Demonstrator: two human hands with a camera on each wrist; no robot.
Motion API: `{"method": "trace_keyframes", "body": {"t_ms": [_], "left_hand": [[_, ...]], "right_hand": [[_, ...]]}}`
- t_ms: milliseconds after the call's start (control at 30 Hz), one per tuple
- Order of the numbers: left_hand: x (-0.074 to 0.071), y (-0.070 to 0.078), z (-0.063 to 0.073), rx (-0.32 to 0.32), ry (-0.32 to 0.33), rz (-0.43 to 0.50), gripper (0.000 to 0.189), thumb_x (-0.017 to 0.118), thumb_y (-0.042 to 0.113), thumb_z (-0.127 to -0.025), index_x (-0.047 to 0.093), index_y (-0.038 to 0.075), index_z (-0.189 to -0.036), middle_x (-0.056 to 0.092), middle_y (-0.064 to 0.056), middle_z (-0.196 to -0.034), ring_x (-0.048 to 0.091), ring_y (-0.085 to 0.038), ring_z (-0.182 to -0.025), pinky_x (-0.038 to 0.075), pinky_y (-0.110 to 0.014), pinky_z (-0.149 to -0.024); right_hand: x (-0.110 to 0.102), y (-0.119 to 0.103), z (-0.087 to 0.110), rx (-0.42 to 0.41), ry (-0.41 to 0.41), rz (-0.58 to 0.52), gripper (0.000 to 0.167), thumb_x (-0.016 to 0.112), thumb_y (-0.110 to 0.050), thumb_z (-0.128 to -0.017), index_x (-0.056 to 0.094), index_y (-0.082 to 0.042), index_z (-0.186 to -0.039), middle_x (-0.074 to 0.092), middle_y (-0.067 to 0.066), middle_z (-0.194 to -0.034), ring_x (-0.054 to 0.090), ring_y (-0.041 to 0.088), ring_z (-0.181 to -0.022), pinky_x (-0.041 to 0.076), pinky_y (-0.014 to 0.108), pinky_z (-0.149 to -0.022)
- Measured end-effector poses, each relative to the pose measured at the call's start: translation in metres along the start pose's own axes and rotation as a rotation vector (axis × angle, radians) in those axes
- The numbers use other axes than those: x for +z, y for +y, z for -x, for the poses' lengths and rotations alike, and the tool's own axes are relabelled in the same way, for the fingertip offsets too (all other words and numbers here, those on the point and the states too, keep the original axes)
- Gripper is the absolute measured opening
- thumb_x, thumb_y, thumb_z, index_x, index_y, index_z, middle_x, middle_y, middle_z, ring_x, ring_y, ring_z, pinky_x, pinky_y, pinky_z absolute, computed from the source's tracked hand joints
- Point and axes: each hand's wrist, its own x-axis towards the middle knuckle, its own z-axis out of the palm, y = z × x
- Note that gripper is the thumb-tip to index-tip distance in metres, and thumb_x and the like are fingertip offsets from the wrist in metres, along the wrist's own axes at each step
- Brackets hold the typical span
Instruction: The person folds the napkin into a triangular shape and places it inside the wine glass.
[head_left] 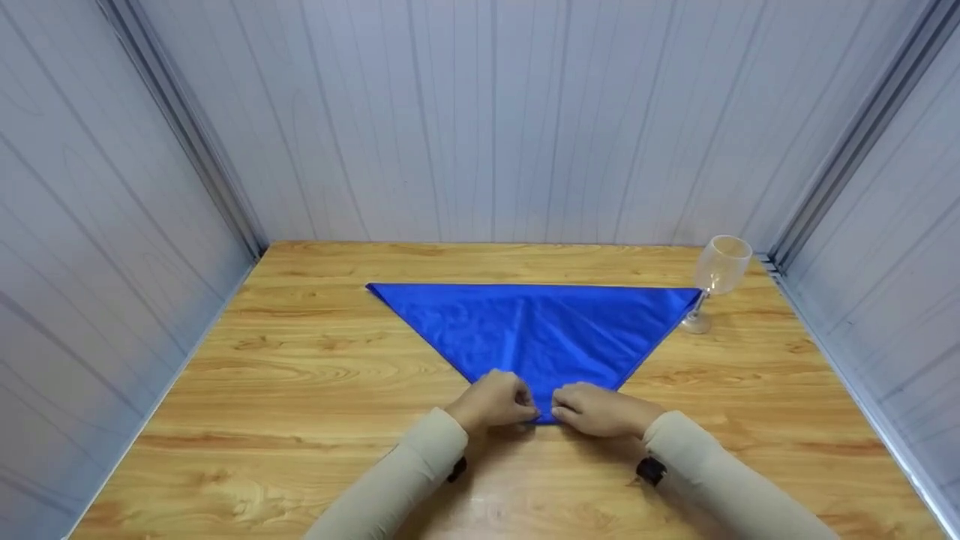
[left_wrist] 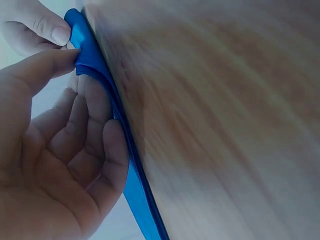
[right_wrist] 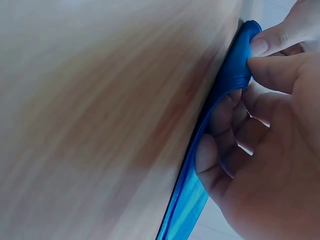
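Both left hand [head_left: 495,403] and right hand [head_left: 604,410] in pinch grip on one corner of blue cloth [head_left: 540,330].

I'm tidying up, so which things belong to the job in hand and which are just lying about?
In the job:
blue cloth, near end pinched by left hand and right hand
table, under the cloth

Apparently just standing by:
wine glass, untouched near the cloth's right corner; possibly wanted later
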Motion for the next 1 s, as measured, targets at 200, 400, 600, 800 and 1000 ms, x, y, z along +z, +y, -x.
{"method": "trace_keyframes", "body": {"t_ms": [200,400,600,800,1000], "left_hand": [[0.0012,-0.0019,-0.0003,-0.007,-0.005,0.011,0.014,0.080,0.026,-0.085,0.078,0.014,-0.080,0.067,0.011,-0.071,0.058,-0.002,-0.066,0.049,-0.020,-0.064],[0.0011,-0.0019,-0.0016,-0.003,0.015,-0.022,0.017,0.081,0.027,-0.085,0.074,0.014,-0.076,0.061,0.012,-0.067,0.053,-0.003,-0.061,0.047,-0.021,-0.060],[0.0003,-0.0010,-0.0006,0.073,0.040,-0.098,0.012,0.080,0.022,-0.085,0.075,0.015,-0.077,0.064,0.012,-0.069,0.055,-0.002,-0.063,0.047,-0.020,-0.061],[-0.0016,0.0000,0.0021,0.236,0.052,-0.223,0.005,0.078,0.013,-0.085,0.080,0.017,-0.086,0.071,0.010,-0.082,0.063,-0.003,-0.075,0.051,-0.019,-0.068],[-0.0024,0.0017,0.0060,0.362,0.066,-0.353,0.008,0.077,0.013,-0.084,0.080,0.020,-0.083,0.068,0.010,-0.075,0.053,-0.003,-0.065,0.047,-0.023,-0.058]], "right_hand": [[0.0003,-0.0012,-0.0043,-0.018,0.019,0.050,0.026,0.051,-0.018,-0.105,0.052,-0.015,-0.079,0.044,-0.008,-0.074,0.044,0.011,-0.070,0.039,0.031,-0.066],[-0.0008,0.0002,-0.0063,0.070,0.045,-0.001,0.020,0.056,-0.018,-0.103,0.051,-0.015,-0.084,0.047,-0.008,-0.075,0.046,0.008,-0.068,0.042,0.029,-0.064],[0.0010,0.0028,-0.0055,0.067,0.065,-0.020,0.017,0.057,-0.015,-0.102,0.051,-0.015,-0.087,0.047,-0.009,-0.078,0.046,0.008,-0.071,0.043,0.029,-0.066],[0.0007,0.0033,-0.0056,0.081,0.056,-0.040,0.017,0.057,-0.016,-0.103,0.051,-0.016,-0.086,0.047,-0.009,-0.077,0.046,0.008,-0.071,0.043,0.029,-0.066],[0.0003,0.0055,-0.0068,0.073,0.058,-0.051,0.016,0.056,-0.015,-0.103,0.052,-0.014,-0.088,0.048,-0.009,-0.078,0.046,0.008,-0.071,0.042,0.028,-0.065]]}}
